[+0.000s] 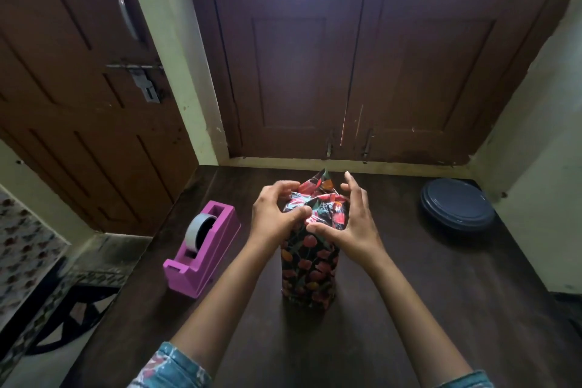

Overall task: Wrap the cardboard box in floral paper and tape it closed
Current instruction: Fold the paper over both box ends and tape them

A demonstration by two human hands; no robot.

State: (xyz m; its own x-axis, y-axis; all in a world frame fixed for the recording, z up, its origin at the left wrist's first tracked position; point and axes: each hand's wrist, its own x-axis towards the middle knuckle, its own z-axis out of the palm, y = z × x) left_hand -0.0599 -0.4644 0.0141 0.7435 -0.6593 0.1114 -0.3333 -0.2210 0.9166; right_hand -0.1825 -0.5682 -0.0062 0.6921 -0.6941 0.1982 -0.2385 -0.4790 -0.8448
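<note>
Dark table (409, 309): floral-wrapped box (310, 264) (upright) between left hand (272, 214) and right hand (352, 224).

brown panelled doors (356, 72), perhaps tiled floor (25, 249)

Wrapped box (310, 268), upright on a dark wooden table (409, 309), both hands at its top.
Floral paper (318, 198): black with red and orange flowers, covering the box, crumpled and unsealed at the top, one point standing up at the rear. Left hand (272, 214): at the box's upper left, fingers curled round the gathered paper. Right hand (352, 220): at the upper right, thumb on the paper, fingers spread. Pink tape dispenser (204, 249) with grey tape roll (198, 230): left of the box, apart. Dark blue plate (458, 206): right of the box, well apart. Brown double door (346, 72): behind.
</note>
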